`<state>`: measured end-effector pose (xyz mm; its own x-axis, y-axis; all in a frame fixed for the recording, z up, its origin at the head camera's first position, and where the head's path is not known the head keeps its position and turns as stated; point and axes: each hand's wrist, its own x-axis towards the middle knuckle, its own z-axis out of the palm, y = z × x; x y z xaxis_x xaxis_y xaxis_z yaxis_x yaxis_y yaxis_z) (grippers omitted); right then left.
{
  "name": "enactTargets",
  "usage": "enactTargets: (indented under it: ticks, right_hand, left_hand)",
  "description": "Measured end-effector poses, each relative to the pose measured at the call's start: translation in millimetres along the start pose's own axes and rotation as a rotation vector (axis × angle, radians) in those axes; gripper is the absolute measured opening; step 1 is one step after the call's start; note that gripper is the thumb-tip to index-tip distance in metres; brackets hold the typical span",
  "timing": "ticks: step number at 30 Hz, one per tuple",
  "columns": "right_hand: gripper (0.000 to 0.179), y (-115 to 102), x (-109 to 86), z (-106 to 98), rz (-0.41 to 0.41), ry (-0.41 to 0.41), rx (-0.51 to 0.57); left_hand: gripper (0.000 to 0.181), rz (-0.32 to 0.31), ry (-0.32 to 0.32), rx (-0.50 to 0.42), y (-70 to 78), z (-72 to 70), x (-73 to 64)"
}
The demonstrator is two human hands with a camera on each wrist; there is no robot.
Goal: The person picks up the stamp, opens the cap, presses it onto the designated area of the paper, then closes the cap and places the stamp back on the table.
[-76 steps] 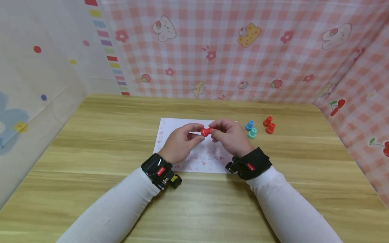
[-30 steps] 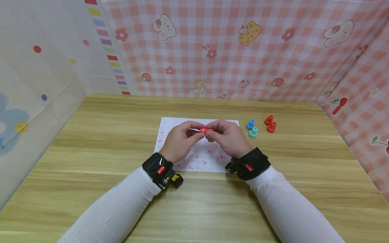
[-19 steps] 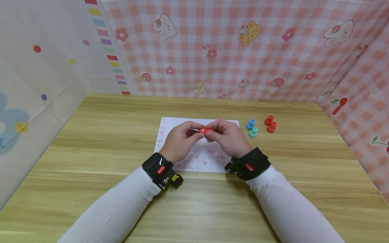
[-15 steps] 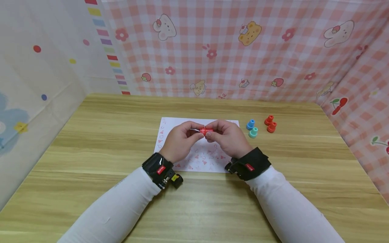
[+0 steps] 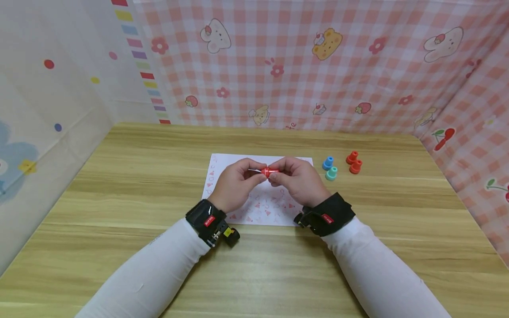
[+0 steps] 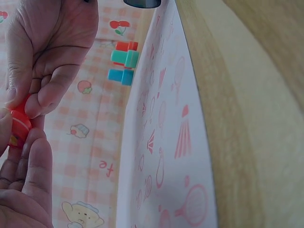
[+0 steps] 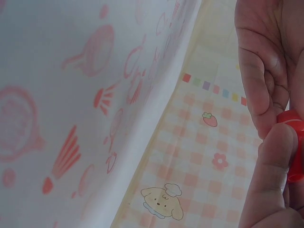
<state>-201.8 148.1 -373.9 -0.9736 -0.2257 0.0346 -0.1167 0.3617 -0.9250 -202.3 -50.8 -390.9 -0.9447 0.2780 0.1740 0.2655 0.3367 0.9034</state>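
Red piece [image 5: 267, 172], one, with a pale line round its body: in the grip itself, above the paper, pinched at one end by thumb and fingers of my left hand [image 5: 234, 185] and at the other by thumb and fingers of my right hand [image 5: 302, 179]; both my hands grasp this same piece.
Paper [image 5: 254, 221], one sheet, white, printed in red with shuttlecocks and rackets: beneath my grip, flat on the wood-grain table [image 5: 254, 274].
Black wrist straps [image 5: 204, 219], two, one at each wrist: on my side of the grip, white sleeves [image 5: 151, 274] behind them.
Teal piece [image 5: 331, 174], one, upright, narrow end up: right of my grip, off the paper's edge.
Blue piece [image 5: 328, 163], one, upright: just beyond the teal.
Two red pieces [image 5: 355, 167], upright, side by side: farther right of my grip.
Gingham cloth [image 5: 246, 57], pink and white, with cartoon animals, flowers and strawberries: well beyond my grip, behind the table
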Motion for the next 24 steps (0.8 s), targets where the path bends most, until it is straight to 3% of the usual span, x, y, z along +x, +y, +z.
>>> enactTargets:
  ticks: [11,24]
  right_hand:
    - [0.016,3.0,1.3,-0.6,-0.006,0.004,0.022]
    - [0.017,1.8,0.8,-1.7,0.007,-0.003,0.015]
  left_hand:
    - [0.018,0.019,0.028,-0.036,-1.4,0.7,0.7]
    - [0.02,0.009,0.022,-0.008,1.1,0.5,-0.2]
